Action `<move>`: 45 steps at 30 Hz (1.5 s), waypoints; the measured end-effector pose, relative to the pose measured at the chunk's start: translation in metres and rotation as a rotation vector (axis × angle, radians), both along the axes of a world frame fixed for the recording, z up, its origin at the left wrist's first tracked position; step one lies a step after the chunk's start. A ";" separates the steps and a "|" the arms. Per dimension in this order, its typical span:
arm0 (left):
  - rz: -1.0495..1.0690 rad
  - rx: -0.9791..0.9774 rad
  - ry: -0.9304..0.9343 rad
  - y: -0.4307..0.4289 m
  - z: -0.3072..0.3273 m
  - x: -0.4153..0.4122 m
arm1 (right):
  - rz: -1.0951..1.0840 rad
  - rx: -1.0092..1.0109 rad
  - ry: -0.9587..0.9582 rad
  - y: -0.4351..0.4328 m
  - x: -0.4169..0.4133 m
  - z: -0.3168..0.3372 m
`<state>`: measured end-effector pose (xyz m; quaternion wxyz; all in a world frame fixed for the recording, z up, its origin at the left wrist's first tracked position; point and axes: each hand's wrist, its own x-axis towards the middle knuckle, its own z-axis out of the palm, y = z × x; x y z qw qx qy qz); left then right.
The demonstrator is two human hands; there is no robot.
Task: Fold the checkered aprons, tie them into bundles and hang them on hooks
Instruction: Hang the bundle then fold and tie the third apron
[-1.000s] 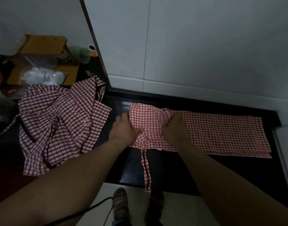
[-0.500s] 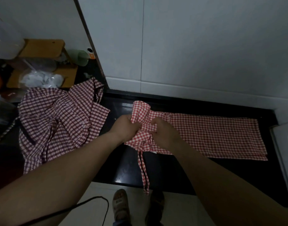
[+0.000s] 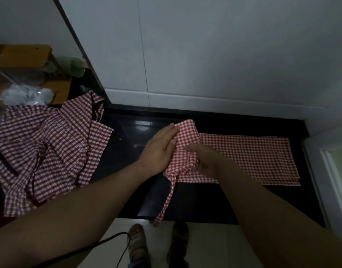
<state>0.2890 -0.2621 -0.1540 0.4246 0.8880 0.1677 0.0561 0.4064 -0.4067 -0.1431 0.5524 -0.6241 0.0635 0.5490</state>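
Observation:
A red-and-white checkered apron (image 3: 249, 159) lies folded into a long strip on the black counter (image 3: 127, 136). Its left end is rolled up into a thick wad. My left hand (image 3: 160, 149) lies flat with straight fingers against the left side of that wad. My right hand (image 3: 203, 159) grips the wad from the right, fingers curled into the cloth. One apron strap (image 3: 168, 202) hangs over the counter's front edge. A second, darker checkered apron (image 3: 48, 149) sits crumpled at the left.
A white tiled wall (image 3: 205, 55) stands close behind the counter. At the far left are a wooden shelf (image 3: 23, 55), a clear plastic bag (image 3: 23, 95) and a green cup (image 3: 75, 66). A white frame (image 3: 332, 171) borders the right. My sandalled feet and a black cable show below.
Both hands gathered the apron's left end and rolled it rightward into a wad. My left hand went from gripping the cloth to lying flat against it. The view shifted slightly.

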 end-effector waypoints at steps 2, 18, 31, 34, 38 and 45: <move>-0.101 0.101 0.033 -0.006 -0.007 0.004 | -0.009 0.025 0.028 -0.006 0.002 0.002; -0.343 0.366 0.034 -0.052 -0.023 0.045 | -0.015 -0.277 -0.306 -0.075 0.037 -0.008; -0.458 0.713 0.242 -0.078 -0.045 0.057 | 0.408 -0.320 -1.312 -0.106 0.028 -0.019; -0.393 0.719 0.290 -0.060 -0.041 0.042 | 0.576 -0.339 -1.288 -0.100 0.021 -0.036; -0.380 0.738 0.293 -0.049 -0.041 0.029 | 0.646 -0.349 -1.566 -0.082 0.020 -0.033; -0.142 0.538 0.104 -0.028 -0.040 -0.006 | 0.771 -0.131 -1.359 -0.070 0.018 -0.042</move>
